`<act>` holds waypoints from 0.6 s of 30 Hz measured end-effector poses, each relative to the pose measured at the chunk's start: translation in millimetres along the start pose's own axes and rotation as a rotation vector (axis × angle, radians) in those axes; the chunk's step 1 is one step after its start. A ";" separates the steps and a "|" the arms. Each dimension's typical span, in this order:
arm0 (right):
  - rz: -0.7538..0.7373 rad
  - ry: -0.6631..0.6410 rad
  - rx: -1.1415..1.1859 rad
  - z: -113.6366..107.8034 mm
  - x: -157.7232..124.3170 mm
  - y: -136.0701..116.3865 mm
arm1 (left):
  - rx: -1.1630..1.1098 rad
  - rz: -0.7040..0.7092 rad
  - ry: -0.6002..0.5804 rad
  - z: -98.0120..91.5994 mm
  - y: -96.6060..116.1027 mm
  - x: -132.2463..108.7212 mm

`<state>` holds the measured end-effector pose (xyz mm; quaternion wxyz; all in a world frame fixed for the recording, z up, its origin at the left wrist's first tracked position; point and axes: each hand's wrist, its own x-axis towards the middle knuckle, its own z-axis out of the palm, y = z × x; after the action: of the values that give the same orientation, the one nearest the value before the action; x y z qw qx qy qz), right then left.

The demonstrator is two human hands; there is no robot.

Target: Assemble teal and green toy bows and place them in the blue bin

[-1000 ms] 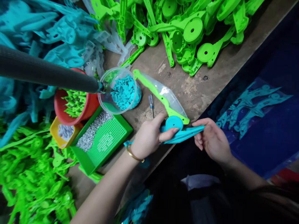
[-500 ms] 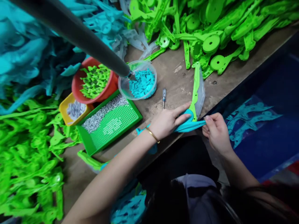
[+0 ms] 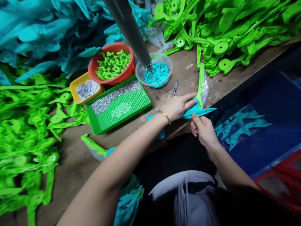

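Observation:
Near the table's front edge lies a turquoise plastic part (image 3: 199, 110) with a long pointed end to the right and a round hub. A bright green arm (image 3: 200, 84) with a clear blade-like piece (image 3: 205, 89) runs up from the hub. My left hand (image 3: 180, 106), with a gold bangle at the wrist, grips the turquoise part by the hub; some of its fingers are hidden. My right hand (image 3: 201, 127) is closed, with thumb and finger pinching the part's lower edge. Beyond my left hand lies a small screwdriver (image 3: 175, 87).
A green perforated tray (image 3: 127, 108) of small metal pieces stands left, beside a yellow bin (image 3: 75, 97), a red bowl (image 3: 131, 64) and a clear tub (image 3: 170, 73). Green parts (image 3: 33, 125) and turquoise parts (image 3: 35, 37) are heaped around. A dark pole-like tool (image 3: 131, 34) hangs above.
The whole view has shifted. My right hand has moved left along the turquoise part, from its pointed end to its lower edge. My left hand stays at the hub.

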<state>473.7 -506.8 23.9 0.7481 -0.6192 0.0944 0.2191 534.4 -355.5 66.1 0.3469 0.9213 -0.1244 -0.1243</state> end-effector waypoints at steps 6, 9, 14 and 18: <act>-0.111 0.082 0.010 2.1 -1.8 2.1 | 0.086 -0.044 0.012 11.2 7.4 0.5; -0.134 0.102 -0.079 -0.8 -0.9 3.2 | 0.118 0.042 -0.043 5.7 11.2 -4.4; -0.129 0.111 -0.120 0.8 0.9 -2.0 | 0.246 0.151 0.210 -33.2 -8.2 -81.0; -0.164 0.123 -0.160 1.5 2.3 -7.0 | 0.184 -0.271 0.775 -51.4 -44.3 -209.8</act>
<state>478.6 -505.9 29.5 0.7046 -0.6947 0.0714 0.1255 360.1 -225.8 103.7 0.2650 0.9350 0.1272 0.1985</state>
